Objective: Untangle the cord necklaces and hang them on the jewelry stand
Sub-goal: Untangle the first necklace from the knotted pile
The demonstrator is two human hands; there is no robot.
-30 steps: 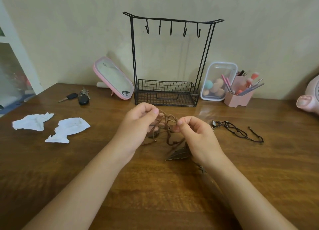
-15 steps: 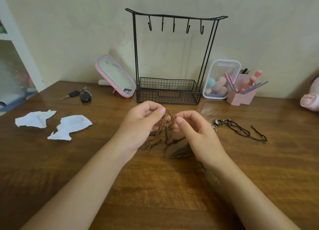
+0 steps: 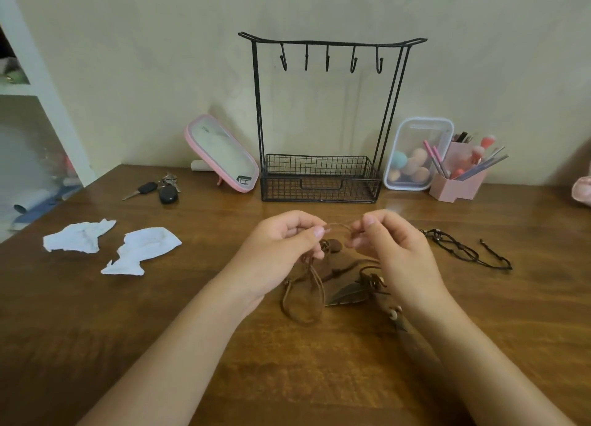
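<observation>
Head view, looking down across a wooden table point(image 3: 287, 377).

Pinching a thin stretch of the brown cord necklaces point(image 3: 315, 281) with the left hand point(image 3: 281, 250): thumb and forefinger closed on the strand, other fingers curled in. Pinching the same strand from the other end with the right hand point(image 3: 393, 250), fingertips narrowed onto it and slightly blurred. Drawn roughly level between the two hands, just above the tabletop.

Dropping from the left hand's grip in a loose brown loop, then lying on the wood below and between both wrists. Tangled there with a dark leaf-shaped pendant point(image 3: 347, 294) just beside the right wrist, plus a few small beads nearer the right forearm.

Right of the right hand and apart from it, flat on the table: a black cord necklace point(image 3: 463, 253), touched by neither hand.

Behind the hands, against the wall: the black wire jewelry stand point(image 3: 257, 106), upright, with five hooks point(image 3: 327, 63) under its top bar and a mesh basket at its base.

Left of the stand, a tilted pink-framed mirror point(image 3: 224, 157); further left, a bunch of keys point(image 3: 160, 189). Nearer on the left, two crumpled white paper scraps point(image 3: 80, 237), side by side.

Right of the stand, a clear box of makeup sponges point(image 3: 415, 157) leaning at the wall, just beside a pink holder of brushes point(image 3: 460, 182).
</observation>
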